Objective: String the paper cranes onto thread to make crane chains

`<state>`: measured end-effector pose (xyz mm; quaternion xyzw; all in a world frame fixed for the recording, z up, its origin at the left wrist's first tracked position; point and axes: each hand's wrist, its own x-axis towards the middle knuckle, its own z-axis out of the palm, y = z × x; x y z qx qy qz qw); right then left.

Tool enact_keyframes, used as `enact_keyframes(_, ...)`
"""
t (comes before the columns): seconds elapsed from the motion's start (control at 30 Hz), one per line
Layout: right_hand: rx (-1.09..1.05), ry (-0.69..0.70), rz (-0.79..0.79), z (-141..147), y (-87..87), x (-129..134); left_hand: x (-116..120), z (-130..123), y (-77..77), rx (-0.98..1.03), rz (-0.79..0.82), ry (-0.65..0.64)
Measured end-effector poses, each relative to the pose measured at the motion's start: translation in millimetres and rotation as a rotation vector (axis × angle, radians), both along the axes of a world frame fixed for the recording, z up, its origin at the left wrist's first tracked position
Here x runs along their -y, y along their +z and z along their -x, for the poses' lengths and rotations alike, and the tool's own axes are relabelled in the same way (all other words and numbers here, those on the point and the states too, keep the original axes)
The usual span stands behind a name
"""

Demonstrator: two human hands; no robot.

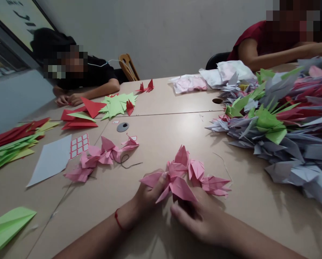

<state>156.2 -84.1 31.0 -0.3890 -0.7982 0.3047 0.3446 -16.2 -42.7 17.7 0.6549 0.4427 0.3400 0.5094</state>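
Note:
My left hand [150,196] is closed on a pink paper crane [181,187], its thumb pressed on the folded body. Just below the crane's right wing, my right hand [204,212] curls inward and grips it from beneath; most of its fingers are hidden behind the paper. More pink cranes [196,169] continue from it in a chain, bending right and down to the last one [215,185]. To the left lies a second row of pink cranes [107,150] with a dark thread [131,165] trailing from it.
A large heap of grey, green and red cranes [285,122] covers the right side. On the left are folded paper stacks [15,144], a white sheet [51,156] and a label sheet [79,145]. Wrapped white bundles [189,83] lie at the back. Two people sit across the table.

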Motion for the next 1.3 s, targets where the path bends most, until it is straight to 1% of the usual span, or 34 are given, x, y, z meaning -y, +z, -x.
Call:
enact_keyframes(0.03,0.020,0.059,-0.015,-8,5.5,1,-2,3,1.6,0.002,0.016,-0.036)
enact_keyframes(0.07,0.010,0.087,-0.053,-17,11.2,1,-4,6,3.5,-0.016,0.021,-0.059)
enact_keyframes(0.1,0.004,0.080,-0.073,-26,16.6,-2,-6,10,5.6,-0.047,0.025,-0.072)
enact_keyframes(0.13,0.015,0.045,-0.072,-34,21.4,-6,-8,14,8.0,-0.081,0.043,-0.078)
enact_keyframes(0.17,0.026,-0.016,-0.072,-41,24.9,-12,-10,19,11.0,-0.127,0.103,-0.110)
enact_keyframes(0.2,0.077,-0.073,-0.068,-45,27.1,-19,-12,23,14.2,-0.166,0.165,-0.162)
enact_keyframes(0.23,0.153,-0.096,-0.087,-47,27.7,-28,-14,27,17.7,-0.191,0.191,-0.193)
enact_keyframes(0.3,0.323,-0.084,-0.142,-41,25.1,-44,-17,34,24.2,-0.241,0.225,-0.243)
enact_keyframes(0.4,0.544,-0.058,-0.186,-21,17.7,-60,-20,42,30.1,-0.298,0.211,-0.323)
enact_keyframes(0.47,0.603,-0.042,-0.195,-10,15.3,-65,-22,45,31.7,-0.333,0.182,-0.366)
enact_keyframes(0.53,0.587,-0.024,-0.179,-6,16.8,-65,-23,48,32.8,-0.353,0.145,-0.381)
enact_keyframes(0.63,0.416,0.021,-0.092,-14,24.4,-64,-24,51,34.4,-0.343,0.070,-0.318)
enact_keyframes(0.73,0.243,-0.006,-0.029,-27,33.3,-62,-25,55,33.8,-0.283,0.053,-0.176)
enact_keyframes(0.83,0.182,-0.077,-0.094,-36,39.2,-58,-26,57,30.3,-0.160,0.115,-0.064)
enact_keyframes(0.9,0.141,-0.092,-0.134,-39,40.9,-54,-26,56,26.7,-0.075,0.176,0.001)
enact_keyframes(1.0,0.098,-0.110,-0.141,-39,40.5,-48,-25,49,20.4,0.022,0.250,0.093)
enact_keyframes(1.07,0.098,-0.137,-0.164,-37,38.7,-42,-25,44,16.3,0.074,0.282,0.125)
enact_keyframes(1.17,0.120,-0.123,-0.280,-35,35.7,-35,-25,43,13.6,0.081,0.337,0.123)
enact_keyframes(1.23,0.168,-0.090,-0.366,-35,34.0,-31,-27,48,15.5,0.061,0.305,0.106)
enact_keyframes(1.27,0.192,-0.080,-0.398,-36,33.0,-29,-27,51,17.7,0.055,0.245,0.103)
enact_keyframes(1.3,0.203,-0.075,-0.416,-37,31.8,-28,-28,54,20.5,0.063,0.149,0.131)
